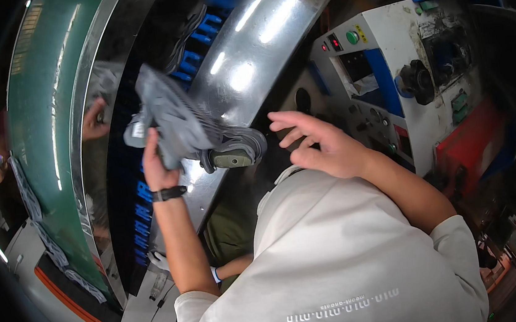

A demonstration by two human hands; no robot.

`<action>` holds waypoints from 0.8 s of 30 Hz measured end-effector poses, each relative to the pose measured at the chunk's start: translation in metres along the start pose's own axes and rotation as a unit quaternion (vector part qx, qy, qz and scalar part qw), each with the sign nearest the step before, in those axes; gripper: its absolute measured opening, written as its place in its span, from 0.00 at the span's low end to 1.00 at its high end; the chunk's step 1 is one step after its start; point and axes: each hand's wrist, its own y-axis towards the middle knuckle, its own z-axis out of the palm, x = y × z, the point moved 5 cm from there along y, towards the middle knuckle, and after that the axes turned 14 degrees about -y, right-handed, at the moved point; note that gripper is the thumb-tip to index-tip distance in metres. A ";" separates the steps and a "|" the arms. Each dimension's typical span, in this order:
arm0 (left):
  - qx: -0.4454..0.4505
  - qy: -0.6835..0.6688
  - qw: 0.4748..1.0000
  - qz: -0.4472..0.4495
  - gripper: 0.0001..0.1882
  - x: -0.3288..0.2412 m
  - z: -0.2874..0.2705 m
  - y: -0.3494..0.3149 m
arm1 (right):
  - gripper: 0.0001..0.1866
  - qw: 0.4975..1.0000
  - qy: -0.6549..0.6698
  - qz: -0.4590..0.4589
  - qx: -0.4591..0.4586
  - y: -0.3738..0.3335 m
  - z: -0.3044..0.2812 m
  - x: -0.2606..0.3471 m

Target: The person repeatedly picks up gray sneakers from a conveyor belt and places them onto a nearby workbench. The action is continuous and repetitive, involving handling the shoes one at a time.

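Observation:
A grey shoe, slightly blurred, is gripped at its left side by my left hand, thumb up against it. Touching its lower right is a second grey shoe, with a dark green shoe last showing in its opening. Whether my left fingers also hold this second shoe is hidden. Both are over the edge of a shiny metal ledge. To their right, my right hand is in the air in front of my shirt, empty, its fingers apart and partly bent.
A dark conveyor with blue markings runs along the ledge, beside a green panel. More grey shoe pieces lie at far left. At right is a white control box with a black knob. Another person's forearm shows near my left arm.

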 end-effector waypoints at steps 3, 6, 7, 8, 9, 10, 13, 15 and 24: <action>-0.071 0.026 0.996 0.044 0.23 -0.053 -0.066 0.063 | 0.32 0.992 0.071 0.002 -0.104 -0.006 -0.008 -0.028; -0.138 0.179 0.970 0.085 0.29 -0.101 -0.160 0.138 | 0.27 0.990 0.054 0.032 -0.124 -0.010 -0.008 -0.036; -0.096 0.242 0.951 0.167 0.36 -0.101 -0.157 0.157 | 0.26 0.990 0.052 0.041 -0.128 -0.011 -0.005 -0.039; -0.132 0.408 0.880 0.206 0.38 -0.111 -0.149 0.174 | 0.25 0.988 0.051 0.050 -0.137 -0.013 -0.002 -0.044; -0.111 0.547 0.784 0.271 0.40 -0.122 -0.145 0.191 | 0.23 0.987 0.060 0.054 -0.136 -0.016 0.002 -0.050; -0.117 0.662 0.657 0.341 0.41 -0.132 -0.144 0.206 | 0.23 0.988 0.052 0.072 -0.129 -0.018 0.007 -0.054; -0.053 0.765 0.467 0.441 0.43 -0.152 -0.162 0.238 | 0.22 0.988 0.028 0.099 -0.116 -0.026 0.018 -0.058; -0.085 0.810 0.387 0.432 0.43 -0.153 -0.171 0.242 | 0.22 0.988 0.018 0.094 -0.120 -0.026 0.018 -0.053; 0.217 0.623 0.609 0.441 0.64 -0.017 -0.042 0.064 | 0.25 0.959 0.043 0.094 -0.264 -0.025 0.014 -0.058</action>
